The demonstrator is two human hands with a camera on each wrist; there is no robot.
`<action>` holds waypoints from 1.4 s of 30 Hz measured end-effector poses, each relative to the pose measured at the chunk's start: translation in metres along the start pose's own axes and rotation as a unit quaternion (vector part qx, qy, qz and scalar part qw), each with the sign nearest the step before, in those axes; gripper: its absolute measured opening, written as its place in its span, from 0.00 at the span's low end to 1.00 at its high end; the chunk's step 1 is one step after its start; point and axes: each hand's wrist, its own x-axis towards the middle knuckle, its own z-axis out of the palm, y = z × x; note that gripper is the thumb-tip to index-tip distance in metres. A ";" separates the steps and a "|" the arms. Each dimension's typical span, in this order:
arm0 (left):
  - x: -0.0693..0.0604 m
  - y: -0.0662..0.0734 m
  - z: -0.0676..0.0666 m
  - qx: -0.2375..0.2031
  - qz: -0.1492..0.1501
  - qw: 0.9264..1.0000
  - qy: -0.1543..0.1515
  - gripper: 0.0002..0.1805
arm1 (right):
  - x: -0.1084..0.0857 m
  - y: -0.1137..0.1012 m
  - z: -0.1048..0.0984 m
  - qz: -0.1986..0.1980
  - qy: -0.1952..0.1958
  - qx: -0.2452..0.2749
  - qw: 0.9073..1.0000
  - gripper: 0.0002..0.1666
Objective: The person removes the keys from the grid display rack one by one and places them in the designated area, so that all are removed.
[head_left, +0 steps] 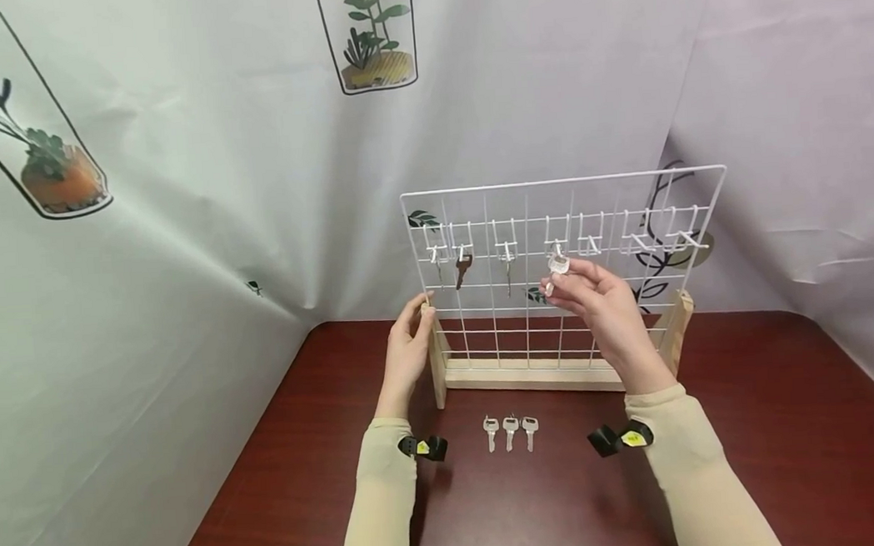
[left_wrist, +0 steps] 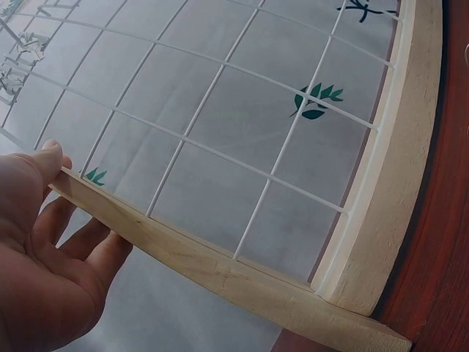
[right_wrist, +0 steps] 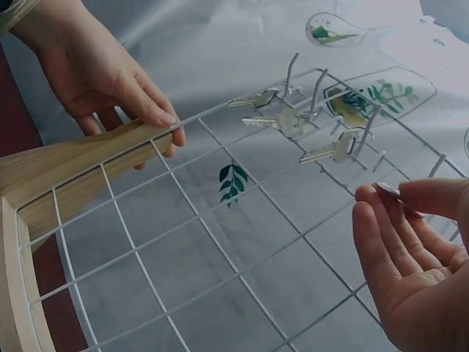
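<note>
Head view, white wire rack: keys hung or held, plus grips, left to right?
Left grip, edge-on silver metal key, brown-looking metal key, second edge-on silver metal key, held silver metal key in right grip.

Head view looks forward and down; nearer wrist views share the rack [head_left: 527, 307].

Dark red-brown, round-cornered table [head_left: 784, 419] carries white wire-grid rack [head_left: 529, 282] on pale wooden stand [head_left: 533, 376]; three silver metal keys [head_left: 511, 425] lie in front, side by side.
</note>
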 end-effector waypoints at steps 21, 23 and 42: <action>0.000 0.001 0.001 -0.004 0.006 1.000 -0.002 0.20 | -0.011 -0.018 0.003 -0.010 -0.032 -0.059 0.998 0.16; -0.001 0.001 0.001 -0.003 0.007 1.000 -0.001 0.20 | -0.013 -0.020 0.003 -0.014 -0.035 -0.067 0.997 0.17; -0.001 0.000 0.000 0.001 -0.002 1.000 -0.001 0.20 | -0.042 0.008 -0.022 0.016 -0.090 -0.181 0.979 0.19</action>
